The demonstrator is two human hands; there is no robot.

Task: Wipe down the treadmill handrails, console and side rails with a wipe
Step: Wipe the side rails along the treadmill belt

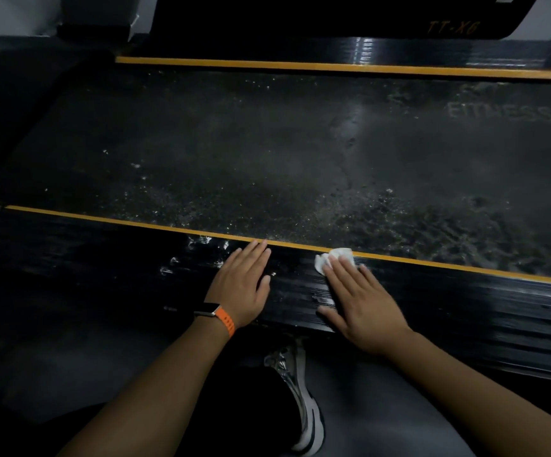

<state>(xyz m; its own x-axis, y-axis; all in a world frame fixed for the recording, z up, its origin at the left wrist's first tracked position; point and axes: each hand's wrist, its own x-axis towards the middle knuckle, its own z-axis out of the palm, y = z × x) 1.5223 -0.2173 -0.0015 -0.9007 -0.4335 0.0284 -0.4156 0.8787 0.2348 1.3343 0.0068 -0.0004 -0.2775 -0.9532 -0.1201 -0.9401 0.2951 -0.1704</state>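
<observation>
The near side rail (465,311) of the treadmill is a black ribbed strip with a yellow edge line, running across the lower half of the view. My right hand (360,301) lies flat on it, straight fingers pressing a small white wipe (328,257) against the rail next to the yellow line. My left hand (244,285) rests flat on the same rail a little to the left, fingers straight, holding nothing. An orange-strapped watch sits on that wrist.
The dusty black running belt (267,153) with faint "FITNESS" lettering lies beyond the rail. The far side rail (333,57) with its yellow line sits at the top. My shoe (300,400) stands on the grey floor below the rail.
</observation>
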